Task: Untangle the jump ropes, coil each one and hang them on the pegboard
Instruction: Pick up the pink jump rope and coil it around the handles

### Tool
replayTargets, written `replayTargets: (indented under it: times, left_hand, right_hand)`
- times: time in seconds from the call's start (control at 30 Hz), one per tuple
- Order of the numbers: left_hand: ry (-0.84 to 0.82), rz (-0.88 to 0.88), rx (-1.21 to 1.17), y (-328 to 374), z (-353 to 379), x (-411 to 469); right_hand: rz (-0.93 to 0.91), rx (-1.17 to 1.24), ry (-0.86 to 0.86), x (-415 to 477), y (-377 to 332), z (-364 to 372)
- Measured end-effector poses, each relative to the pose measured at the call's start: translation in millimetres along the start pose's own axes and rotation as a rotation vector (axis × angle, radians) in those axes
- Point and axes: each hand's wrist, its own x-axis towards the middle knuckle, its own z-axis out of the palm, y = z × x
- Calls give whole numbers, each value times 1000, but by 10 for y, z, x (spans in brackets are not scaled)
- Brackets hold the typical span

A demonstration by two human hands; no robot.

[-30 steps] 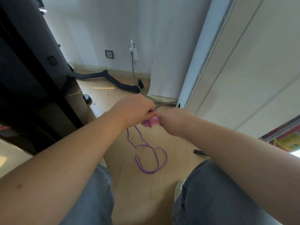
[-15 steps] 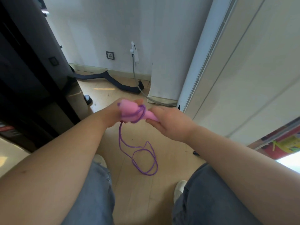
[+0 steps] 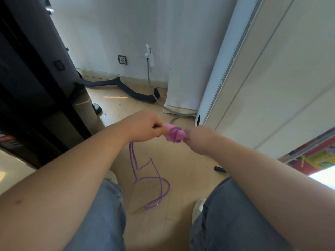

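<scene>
Pink jump rope handles sit between my two hands at chest height, with purple cord wound around them. My left hand pinches the cord beside the handles, fingers curled. My right hand grips the handles' right end. From my left hand the purple rope hangs down in two strands and lies in loose loops on the wooden floor between my legs. No pegboard is in view.
A black cabinet stands on the left. A white panel and wall run along the right. On the floor lie a black curved bar, a grey cable from a wall socket, and a small black object.
The hands turned the pink handles and more purple cord now wraps around them. The hanging rope has shifted on the floor, its loops drawn into a different shape.
</scene>
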Motion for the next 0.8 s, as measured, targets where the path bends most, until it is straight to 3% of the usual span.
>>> replayTargets:
  times: [0.07, 0.2, 0.33, 0.4, 0.5, 0.67, 0.8]
  left_hand:
    - [69, 27, -13, -71, -33, -1]
    - [169, -33, -60, -251, -87, -11]
    - [107, -192, -440, -342, -98, -89]
    - [46, -210, -687, -273, -69, -127]
    - [-17, -300, -600, -191, 16, -48]
    - [10, -343, -632, -187, 105, 98]
    - [-106, -187, -333, -108, 121, 54]
  right_hand:
    - [-121, -77, -21, -88, -109, -21]
    - [-387, -105, 104, -233, -314, -120]
    - [-484, 85, 190, -285, -320, -223]
    - [-465, 293, 230, -278, -344, -214]
    - [-369, 488, 350, -227, -408, -208]
    - [-100, 493, 456, -100, -354, -224]
    - [101, 368, 372, -8, -231, -172]
